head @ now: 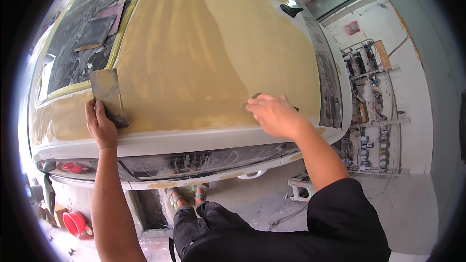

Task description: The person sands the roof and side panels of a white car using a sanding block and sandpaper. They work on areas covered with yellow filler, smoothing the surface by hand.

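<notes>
Tan body filler covers much of the white car's roof (182, 65) before me. My left hand (102, 125) grips the lower left edge of a flat rectangular board (109, 94) smeared with grey and tan filler, close to the corner of a glass panel. My right hand (275, 114) lies on the filled surface near the roof's near edge, fingers bent over a thin dark, flat tool (256, 96) that is mostly hidden under them. Yellow masking tape (122, 40) borders the dusty dark glass panel (69, 65) at the left.
A dark flat pad (95, 32) and a purple sheet (113, 16) lie on the glass. A black fin antenna (291, 10) stands at the roof's far right. Below are a pale plastic stool (301, 189) and a red bucket (74, 223). Wall racks (375, 122) hold cans and tools at right.
</notes>
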The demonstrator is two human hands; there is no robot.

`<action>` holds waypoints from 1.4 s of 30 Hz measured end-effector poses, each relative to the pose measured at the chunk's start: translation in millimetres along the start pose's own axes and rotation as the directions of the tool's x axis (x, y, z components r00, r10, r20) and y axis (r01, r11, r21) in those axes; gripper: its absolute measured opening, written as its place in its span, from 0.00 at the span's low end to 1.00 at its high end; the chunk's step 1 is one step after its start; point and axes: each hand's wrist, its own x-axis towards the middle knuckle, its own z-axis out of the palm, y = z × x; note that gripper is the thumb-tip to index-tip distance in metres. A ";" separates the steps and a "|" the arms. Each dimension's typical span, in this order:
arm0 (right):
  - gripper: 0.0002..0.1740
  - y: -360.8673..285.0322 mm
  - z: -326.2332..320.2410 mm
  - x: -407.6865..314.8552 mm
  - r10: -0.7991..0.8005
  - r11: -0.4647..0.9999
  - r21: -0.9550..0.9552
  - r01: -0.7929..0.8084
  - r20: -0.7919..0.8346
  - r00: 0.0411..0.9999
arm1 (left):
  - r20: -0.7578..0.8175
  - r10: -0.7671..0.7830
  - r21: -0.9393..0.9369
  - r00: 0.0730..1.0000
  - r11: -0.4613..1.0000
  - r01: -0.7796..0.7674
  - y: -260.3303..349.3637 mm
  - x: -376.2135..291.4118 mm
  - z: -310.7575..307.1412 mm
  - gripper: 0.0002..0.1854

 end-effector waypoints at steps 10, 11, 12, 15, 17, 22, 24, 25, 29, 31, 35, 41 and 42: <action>0.19 28.7 -78.5 129.1 0.159 0.983 0.103 -0.151 -0.081 0.984 | 0.019 -0.023 -0.013 1.000 1.000 0.023 0.9 -0.6 -0.2 0.12; 0.19 28.9 -81.5 142.9 0.181 0.971 0.169 -0.169 -0.055 0.982 | 0.026 -0.035 -0.021 0.999 0.999 0.035 1.3 -1.0 -0.4 0.13; 0.19 28.9 -82.3 151.5 0.202 0.954 0.234 -0.190 -0.029 0.979 | 0.034 -0.045 -0.031 0.998 0.998 0.046 1.9 -1.0 -0.3 0.13; 0.18 22.2 -65.1 147.0 0.120 0.990 0.076 -0.116 -0.053 0.991 | 0.028 -0.030 -0.025 0.999 0.999 0.031 3.6 -2.1 -0.8 0.13; 0.18 20.3 -50.3 129.2 0.069 0.997 0.050 -0.064 -0.110 0.992 | 0.037 -0.041 -0.017 0.998 0.999 0.042 5.1 -2.6 -1.6 0.13; 0.17 32.2 -45.6 103.8 0.023 1.000 0.023 -0.020 -0.144 0.989 | 0.037 -0.060 -0.045 0.997 0.997 0.062 9.3 -2.5 -1.4 0.13; 0.18 39.0 -61.2 118.0 0.112 0.990 0.102 -0.100 -0.121 0.986 | 0.030 -0.062 -0.039 0.998 0.997 0.064 10.1 -2.7 -1.3 0.13; 0.18 40.4 -71.3 133.1 0.116 0.986 0.131 -0.102 -0.105 0.988 | 0.022 -0.029 -0.035 0.999 0.999 0.029 10.2 -2.7 -1.1 0.13; 0.20 33.5 -95.2 174.6 0.208 0.954 0.204 -0.218 0.071 0.976 | 0.007 0.019 -0.009 1.000 1.000 -0.019 9.6 -2.1 -0.4 0.12; 0.20 26.1 -94.8 173.5 0.201 0.954 0.194 -0.229 0.156 0.967 | 0.004 0.008 -0.005 1.000 1.000 -0.008 9.0 -1.9 -0.6 0.12; 0.20 13.4 -72.5 133.0 0.070 0.989 0.120 -0.085 0.121 0.990 | 0.005 -0.008 -0.021 1.000 1.000 0.008 7.2 -2.2 -0.4 0.12; 0.13 3.7 -25.6 64.5 0.065 0.996 0.052 -0.066 0.016 0.998 | 0.008 0.004 -0.028 1.000 1.000 -0.004 2.1 -1.6 -0.3 0.12; 0.12 2.3 -18.6 54.4 0.052 0.998 0.045 -0.051 -0.009 0.999 | 0.011 0.008 -0.034 1.000 0.999 -0.008 1.4 -1.4 -0.2 0.12</action>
